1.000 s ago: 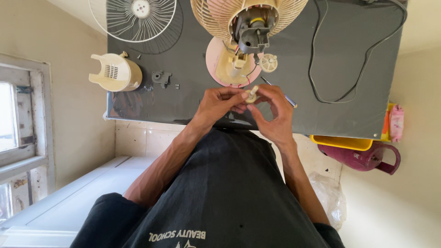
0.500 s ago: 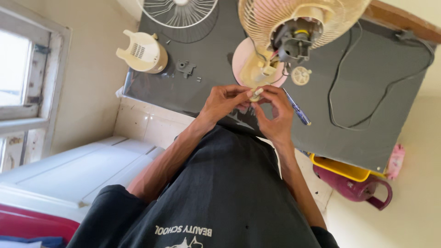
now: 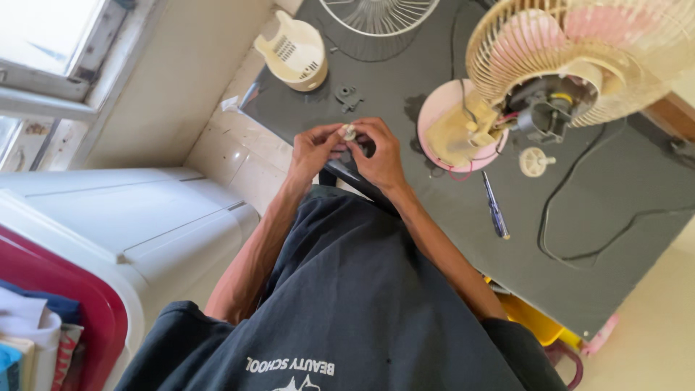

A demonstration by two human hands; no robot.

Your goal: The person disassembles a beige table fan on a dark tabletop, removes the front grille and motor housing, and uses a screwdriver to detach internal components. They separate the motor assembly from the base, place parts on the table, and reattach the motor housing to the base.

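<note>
A small pale part point(image 3: 349, 132), cream or off-white and roughly rounded, sits pinched between the fingertips of both hands above the near edge of the dark grey table point(image 3: 579, 275); it is too small and too covered to tell which way it points or where its long axis lies. The left hand point(image 3: 313, 150) has thumb and forefinger closed on its left side, and the right hand point(image 3: 381, 156) has its fingers curled over and shut on its right side, so the two hands touch at the part. Just beyond the hands lies a small dark grey bracket point(image 3: 347, 95), and farther back on the left stands a cream motor cover point(image 3: 295, 51) with vent slots. A loose wire fan guard point(image 3: 378, 13) lies at the far edge. To the right stands a pink and cream fan point(image 3: 579, 58), its rear housing off and the motor point(image 3: 544, 112) bare, on a round pink base point(image 3: 452, 130). A small cream knob point(image 3: 534, 161) lies beside the base, a blue-handled screwdriver point(image 3: 495, 206) nearer the person, and a black cord point(image 3: 579, 217) loops across the table.
</note>
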